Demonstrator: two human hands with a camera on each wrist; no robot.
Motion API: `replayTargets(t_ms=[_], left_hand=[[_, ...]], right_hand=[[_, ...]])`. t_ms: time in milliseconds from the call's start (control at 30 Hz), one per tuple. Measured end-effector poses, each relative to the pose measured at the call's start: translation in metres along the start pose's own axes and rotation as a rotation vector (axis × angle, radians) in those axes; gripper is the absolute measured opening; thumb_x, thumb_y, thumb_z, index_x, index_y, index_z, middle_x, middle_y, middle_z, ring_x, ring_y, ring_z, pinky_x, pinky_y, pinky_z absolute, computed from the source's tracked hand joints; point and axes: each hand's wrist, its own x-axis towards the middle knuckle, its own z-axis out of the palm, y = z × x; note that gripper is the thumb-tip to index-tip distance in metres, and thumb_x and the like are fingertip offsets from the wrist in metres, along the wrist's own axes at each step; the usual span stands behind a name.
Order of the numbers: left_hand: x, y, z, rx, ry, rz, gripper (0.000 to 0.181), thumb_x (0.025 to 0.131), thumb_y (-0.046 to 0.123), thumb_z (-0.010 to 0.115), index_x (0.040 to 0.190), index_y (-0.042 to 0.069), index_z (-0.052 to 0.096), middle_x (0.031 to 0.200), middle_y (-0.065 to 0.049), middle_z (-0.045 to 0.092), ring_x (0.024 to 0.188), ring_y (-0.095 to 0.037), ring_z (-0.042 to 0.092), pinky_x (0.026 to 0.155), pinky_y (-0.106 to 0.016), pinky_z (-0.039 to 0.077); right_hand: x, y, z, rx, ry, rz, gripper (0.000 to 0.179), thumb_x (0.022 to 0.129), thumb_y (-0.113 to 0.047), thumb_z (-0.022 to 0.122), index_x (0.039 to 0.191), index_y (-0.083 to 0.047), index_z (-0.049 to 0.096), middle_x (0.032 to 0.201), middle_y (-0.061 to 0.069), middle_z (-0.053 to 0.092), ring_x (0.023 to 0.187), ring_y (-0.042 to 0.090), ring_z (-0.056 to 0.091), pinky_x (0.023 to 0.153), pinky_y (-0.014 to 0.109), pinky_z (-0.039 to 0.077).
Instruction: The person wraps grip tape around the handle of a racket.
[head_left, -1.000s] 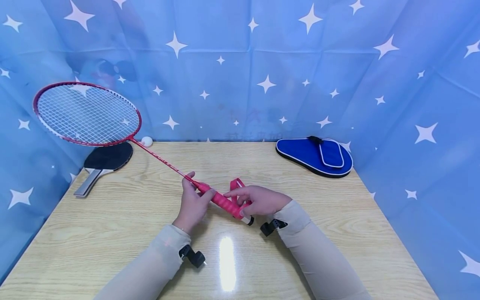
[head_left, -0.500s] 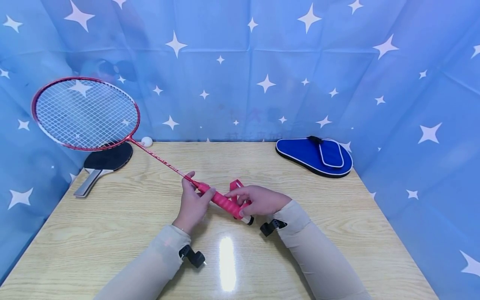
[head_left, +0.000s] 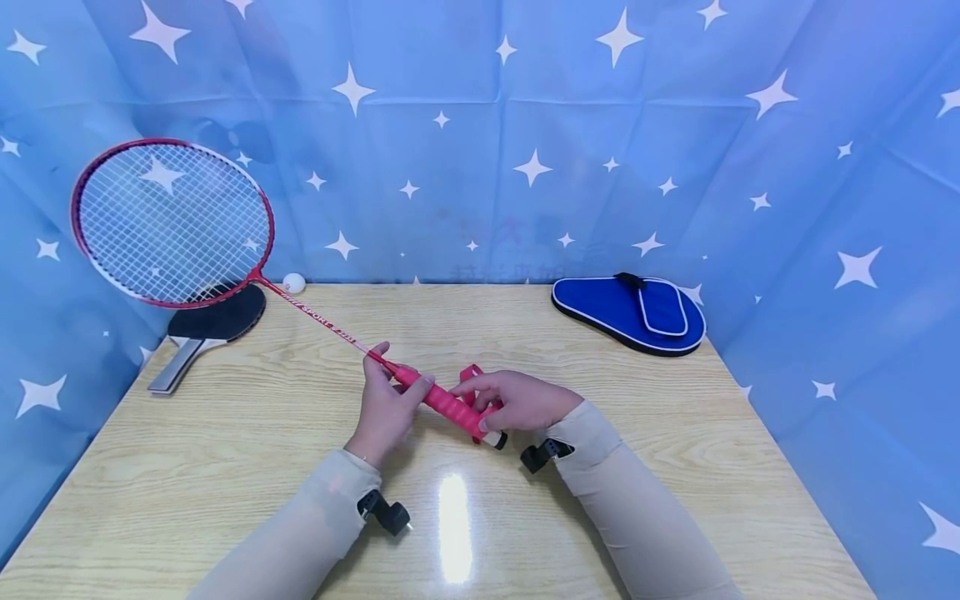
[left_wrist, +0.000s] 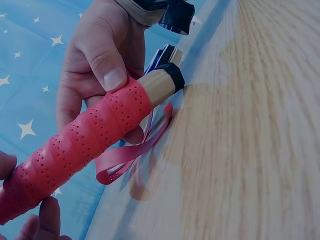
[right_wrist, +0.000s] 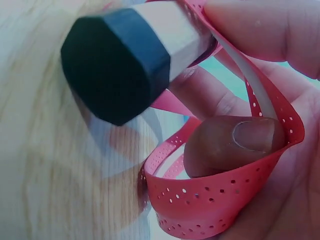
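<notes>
A red badminton racket [head_left: 315,314] slants across the head view, its head raised at the far left. My left hand [head_left: 384,417] pinches the upper handle between thumb and fingers. Pink perforated grip tape [left_wrist: 80,140] winds around the handle. Close to the butt, my right hand [head_left: 528,400] holds the tape's loose end, with the thumb against the wrapped handle. The slack tape [right_wrist: 210,197] loops around a curled finger in the right wrist view. A strip of bare wood [left_wrist: 159,86] shows between the wrapping and the black end cap [right_wrist: 105,70].
On the wooden table [head_left: 247,492], a black table tennis paddle [head_left: 217,315] lies at the back left, partly behind the racket head. Beside it sits a white ball [head_left: 294,282]. A blue paddle case [head_left: 600,304] lies at the back right. A starry blue curtain [head_left: 450,208] surrounds the table.
The racket has rolled about its long axis, so its head faces more toward the camera and its upper rim sits higher. The loose tape loop has shifted downward. Both hands stay nearly in place.
</notes>
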Motion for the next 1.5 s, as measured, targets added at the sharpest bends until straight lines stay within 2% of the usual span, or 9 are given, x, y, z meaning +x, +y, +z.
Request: replayTargets(t_ms=[100, 300, 467, 733, 833, 1167, 1500], left_hand=[[0.0002, -0.0008, -0.0010, 0.003, -0.006, 0.000, 0.085, 0.098, 0.012, 0.073, 0.159, 0.016, 0.014, 0.123, -0.018, 0.056, 0.099, -0.029, 0.068, 0.084, -0.022, 0.056], [0.0001, -0.0009, 0.0001, 0.008, 0.024, 0.020, 0.086, 0.095, 0.005, 0.070, 0.160, 0.009, 0.014, 0.115, -0.016, 0.059, 0.092, -0.024, 0.067, 0.078, -0.022, 0.053], [-0.0005, 0.0003, 0.0013, -0.002, 0.035, 0.029, 0.084, 0.095, 0.002, 0.069, 0.159, 0.007, 0.015, 0.115, -0.017, 0.059, 0.090, -0.023, 0.066, 0.076, -0.022, 0.053], [-0.0006, -0.0005, -0.0015, 0.012, -0.002, 0.003, 0.088, 0.097, 0.013, 0.074, 0.160, 0.015, 0.013, 0.123, -0.018, 0.056, 0.101, -0.028, 0.067, 0.084, -0.022, 0.055], [-0.0006, -0.0005, -0.0015, 0.022, -0.008, 0.001, 0.088, 0.097, 0.014, 0.074, 0.161, 0.015, 0.012, 0.125, -0.019, 0.056, 0.101, -0.029, 0.068, 0.084, -0.022, 0.054], [-0.0010, 0.0011, 0.0006, -0.001, 0.020, 0.009, 0.088, 0.095, 0.005, 0.069, 0.160, 0.007, 0.011, 0.116, -0.015, 0.058, 0.097, -0.024, 0.065, 0.081, -0.021, 0.054], [-0.0028, 0.0019, -0.0002, 0.020, -0.011, -0.010, 0.091, 0.097, 0.016, 0.075, 0.162, 0.014, 0.010, 0.124, -0.019, 0.057, 0.101, -0.028, 0.068, 0.083, -0.022, 0.055]], right_hand=[[-0.0004, 0.0000, 0.0002, -0.001, 0.001, -0.001, 0.068, 0.088, -0.010, 0.083, 0.149, -0.032, 0.060, 0.112, -0.002, 0.071, 0.105, 0.021, 0.065, 0.085, 0.037, 0.059], [-0.0010, 0.0004, -0.0008, 0.023, -0.019, -0.016, 0.068, 0.089, -0.006, 0.079, 0.150, -0.029, 0.060, 0.114, 0.000, 0.071, 0.106, 0.023, 0.065, 0.082, 0.037, 0.060], [-0.0006, 0.0019, -0.0020, 0.022, -0.028, -0.032, 0.070, 0.089, -0.004, 0.078, 0.152, -0.026, 0.058, 0.116, -0.001, 0.072, 0.109, 0.020, 0.065, 0.086, 0.035, 0.059], [0.0020, 0.0042, -0.0012, 0.009, -0.027, -0.059, 0.067, 0.089, -0.003, 0.077, 0.151, -0.020, 0.058, 0.118, -0.001, 0.071, 0.109, 0.020, 0.065, 0.088, 0.035, 0.059], [0.0025, 0.0054, -0.0012, 0.018, -0.027, -0.064, 0.065, 0.090, -0.003, 0.078, 0.149, -0.022, 0.060, 0.118, -0.001, 0.070, 0.109, 0.021, 0.065, 0.088, 0.035, 0.059], [0.0015, 0.0063, -0.0013, 0.054, -0.036, -0.050, 0.061, 0.094, -0.007, 0.076, 0.148, -0.030, 0.060, 0.117, -0.004, 0.072, 0.106, 0.021, 0.066, 0.087, 0.037, 0.058], [0.0018, 0.0059, -0.0017, 0.004, -0.005, -0.041, 0.063, 0.092, -0.008, 0.077, 0.147, -0.034, 0.060, 0.119, -0.005, 0.069, 0.108, 0.022, 0.063, 0.091, 0.039, 0.055]])
